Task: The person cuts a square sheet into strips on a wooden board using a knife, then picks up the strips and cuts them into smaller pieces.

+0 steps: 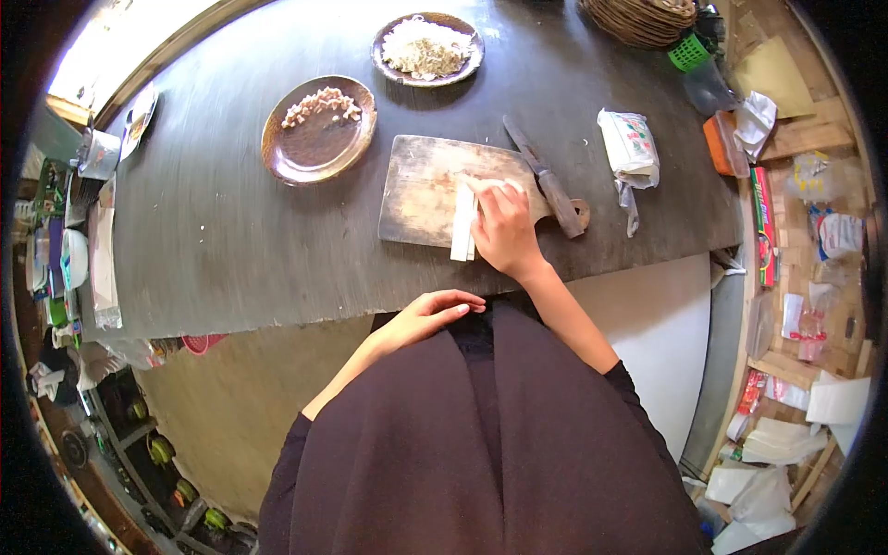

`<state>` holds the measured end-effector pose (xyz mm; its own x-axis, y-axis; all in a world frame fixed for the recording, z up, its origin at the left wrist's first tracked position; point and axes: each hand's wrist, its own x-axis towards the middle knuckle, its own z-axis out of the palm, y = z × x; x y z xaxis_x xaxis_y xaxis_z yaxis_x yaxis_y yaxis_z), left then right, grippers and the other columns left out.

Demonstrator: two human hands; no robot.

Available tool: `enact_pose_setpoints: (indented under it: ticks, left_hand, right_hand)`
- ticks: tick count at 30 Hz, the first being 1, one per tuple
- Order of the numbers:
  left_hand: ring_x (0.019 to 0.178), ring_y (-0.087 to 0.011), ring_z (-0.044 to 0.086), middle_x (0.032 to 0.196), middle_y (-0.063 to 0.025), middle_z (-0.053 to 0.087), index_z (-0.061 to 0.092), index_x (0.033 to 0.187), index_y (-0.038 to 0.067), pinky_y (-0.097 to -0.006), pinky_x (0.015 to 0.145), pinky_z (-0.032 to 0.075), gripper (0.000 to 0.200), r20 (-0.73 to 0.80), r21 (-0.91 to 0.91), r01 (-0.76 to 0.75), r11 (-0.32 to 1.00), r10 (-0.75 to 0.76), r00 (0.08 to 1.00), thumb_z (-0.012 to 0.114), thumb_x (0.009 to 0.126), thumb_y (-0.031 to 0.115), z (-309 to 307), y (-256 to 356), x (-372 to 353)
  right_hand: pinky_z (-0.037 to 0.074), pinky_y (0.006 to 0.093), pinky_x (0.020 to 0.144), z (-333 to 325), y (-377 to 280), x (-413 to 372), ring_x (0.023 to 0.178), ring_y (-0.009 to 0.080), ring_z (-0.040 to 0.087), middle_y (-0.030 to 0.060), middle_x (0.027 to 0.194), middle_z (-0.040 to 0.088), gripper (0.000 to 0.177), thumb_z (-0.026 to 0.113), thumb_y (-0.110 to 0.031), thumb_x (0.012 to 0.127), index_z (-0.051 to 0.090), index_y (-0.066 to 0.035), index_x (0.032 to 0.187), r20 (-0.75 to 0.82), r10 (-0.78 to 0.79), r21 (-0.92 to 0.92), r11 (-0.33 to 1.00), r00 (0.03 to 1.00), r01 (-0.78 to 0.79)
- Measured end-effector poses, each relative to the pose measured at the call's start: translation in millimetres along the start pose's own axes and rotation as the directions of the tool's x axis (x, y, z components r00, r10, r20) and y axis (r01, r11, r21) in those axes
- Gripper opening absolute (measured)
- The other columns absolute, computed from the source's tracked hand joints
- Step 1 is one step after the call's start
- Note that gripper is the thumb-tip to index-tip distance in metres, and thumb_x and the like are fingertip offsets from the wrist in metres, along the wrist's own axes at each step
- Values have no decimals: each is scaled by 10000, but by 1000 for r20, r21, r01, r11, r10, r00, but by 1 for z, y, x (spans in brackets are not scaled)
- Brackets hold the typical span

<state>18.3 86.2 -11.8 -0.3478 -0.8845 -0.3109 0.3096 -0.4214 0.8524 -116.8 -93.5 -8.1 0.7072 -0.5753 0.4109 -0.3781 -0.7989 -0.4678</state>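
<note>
A wooden cutting board [416, 199] lies near the front edge of the dark table. Long pale strips [462, 231] of food, too plain to identify, rest on it side by side. My right hand [506, 227] is closed over their right side and upper end, with its fingers curled. A knife [548, 183] lies across the board's right side by the handle, its blade pointing away from me, and no hand touches it. My left hand [427, 319] is below the table edge near my lap, its fingers stretched out and holding nothing.
Beyond the board stand a brown plate [319, 153] with small pinkish pieces and another plate [379, 60] heaped with whitish shreds. A white plastic packet [631, 153] lies to the right. A woven stack [638, 20] and a green basket [687, 54] sit at the far right.
</note>
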Motion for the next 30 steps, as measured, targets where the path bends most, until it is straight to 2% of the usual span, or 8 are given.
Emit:
enact_pose_setpoints:
  ticks: [6, 11, 14, 18, 23, 25, 28, 30]
  left_hand:
    - [1289, -179, 547, 1339, -101, 644, 541, 1420, -13, -324, 1135, 373, 476, -53, 64, 74, 995, -71, 996, 482, 1090, 326, 14, -21, 2]
    - [1323, -211, 537, 1367, -130, 629, 522, 1422, -45, -337, 1175, 328, 521, -232, -221, 141, 965, -192, 954, 444, 1097, 355, 34, -32, 4]
    - [1342, -233, 534, 1387, -166, 614, 521, 1416, -57, -354, 1179, 336, 528, -150, -507, 26, 861, -118, 982, 415, 1102, 353, 27, -62, 17]
    - [1338, -258, 544, 1389, -204, 605, 517, 1402, -88, -376, 1180, 352, 541, -166, -561, -1, 828, -111, 980, 420, 1096, 347, 35, -62, 19]
    - [1326, -259, 555, 1380, -209, 609, 512, 1403, -94, -372, 1172, 365, 502, -217, -547, -52, 835, -81, 973, 452, 1087, 292, 44, -76, 27]
    - [1323, -255, 559, 1376, -207, 612, 508, 1403, -99, -368, 1167, 371, 489, -245, -543, -71, 837, -77, 967, 462, 1084, 268, 49, -73, 27]
    - [1296, -232, 575, 1348, -178, 637, 537, 1391, -80, -348, 1146, 387, 462, -286, -403, -85, 911, -37, 957, 485, 1079, 255, 54, -63, 21]
    - [1277, -211, 579, 1322, -151, 657, 575, 1377, -48, -333, 1130, 394, 439, -268, -99, -24, 995, -3, 963, 501, 1077, 264, 57, -49, 12]
  right_hand:
    - [358, 501, 1095, -11, -8, -14, 1183, 336, 560, 169, 1162, 626, 533, 607, -56, 813, 548, -42, 1342, 41, -73, 11, 997, 996, 72]
    - [379, 505, 1078, -18, -9, -22, 1174, 340, 565, 160, 1188, 626, 539, 605, -46, 794, 567, -44, 1331, 76, -94, 51, 995, 993, 91]
    - [371, 501, 1086, -21, -6, -23, 1177, 338, 562, 150, 1194, 628, 562, 616, -41, 770, 570, -40, 1331, 94, -128, 87, 989, 987, 120]
    - [360, 497, 1098, -31, -9, -22, 1196, 325, 550, 134, 1236, 617, 592, 623, -45, 749, 586, -81, 1338, 175, -153, 95, 986, 973, 138]
    - [350, 498, 1113, -24, 1, -24, 1221, 270, 535, 96, 1252, 594, 536, 663, -126, 808, 659, -307, 1312, 253, -305, -77, 940, 918, 333]
    - [353, 498, 1112, -20, 6, -24, 1216, 260, 537, 89, 1229, 597, 494, 666, -153, 821, 677, -327, 1283, 251, -343, -115, 918, 905, 379]
    - [362, 495, 1108, -12, 13, -22, 1202, 245, 546, 76, 1194, 604, 428, 668, -187, 838, 705, -351, 1231, 211, -410, -165, 880, 887, 446]
    - [367, 494, 1105, -7, 15, -20, 1192, 241, 551, 70, 1181, 608, 403, 667, -194, 841, 716, -356, 1207, 173, -442, -182, 864, 880, 469]
